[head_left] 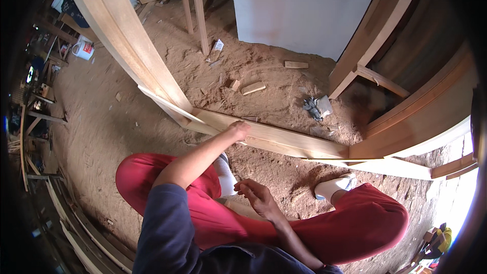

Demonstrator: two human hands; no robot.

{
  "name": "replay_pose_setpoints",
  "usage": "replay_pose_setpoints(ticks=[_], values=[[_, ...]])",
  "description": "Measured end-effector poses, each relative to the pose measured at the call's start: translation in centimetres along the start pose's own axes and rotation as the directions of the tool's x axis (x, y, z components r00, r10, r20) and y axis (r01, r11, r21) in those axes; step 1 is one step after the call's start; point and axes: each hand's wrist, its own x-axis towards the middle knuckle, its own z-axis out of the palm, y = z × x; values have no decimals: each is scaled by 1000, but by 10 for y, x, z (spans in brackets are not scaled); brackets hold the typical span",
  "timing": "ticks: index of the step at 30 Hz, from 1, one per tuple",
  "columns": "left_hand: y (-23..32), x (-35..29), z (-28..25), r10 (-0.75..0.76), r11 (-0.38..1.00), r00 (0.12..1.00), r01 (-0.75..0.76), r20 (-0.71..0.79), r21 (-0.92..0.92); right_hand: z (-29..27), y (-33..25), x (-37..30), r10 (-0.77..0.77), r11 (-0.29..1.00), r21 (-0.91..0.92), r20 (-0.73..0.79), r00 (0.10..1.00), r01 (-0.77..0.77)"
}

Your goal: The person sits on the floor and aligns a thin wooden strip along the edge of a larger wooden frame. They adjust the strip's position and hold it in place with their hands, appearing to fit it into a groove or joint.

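Note:
A large pale wooden frame stands in front of me, with a long bottom board [294, 138] running across between my knees and the sawdust. My left hand [239, 131] is closed over the upper edge of that board, its fingertips partly hidden. A thin wooden strip [170, 105] slants across the frame's left corner from the left post [137, 40] to the board, and passes behind my left forearm near the hand. Lower down, my right hand [259, 200] hovers above my lap, apart from the frame. Its fingers are curled in together; whatever they hold is too small to make out.
Sawdust covers the ground, with wood offcuts [253, 88] and a dark crumpled scrap [312, 107] beyond the board. A pale panel [304, 7] stands behind the frame. At the left are a white bucket [82, 49] and stacked planks [83, 228].

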Motion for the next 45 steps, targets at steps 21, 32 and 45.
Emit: replay_pose_setpoints(ticks=[21, 32, 45], values=[[23, 18, 11, 167, 984, 983, -161, -74, 79, -6, -6, -6, -31, 999, -25, -59, 998, 30], [26, 21, -12, 124, 987, 992, -127, 33, 95, -14, 0, -8, -23, 999, -49, -63, 998, 20], [24, 16, -35, 49, 961, 977, -102, 208, 255, -18, 4, -12, -32, 999, -28, -65, 997, 30]])
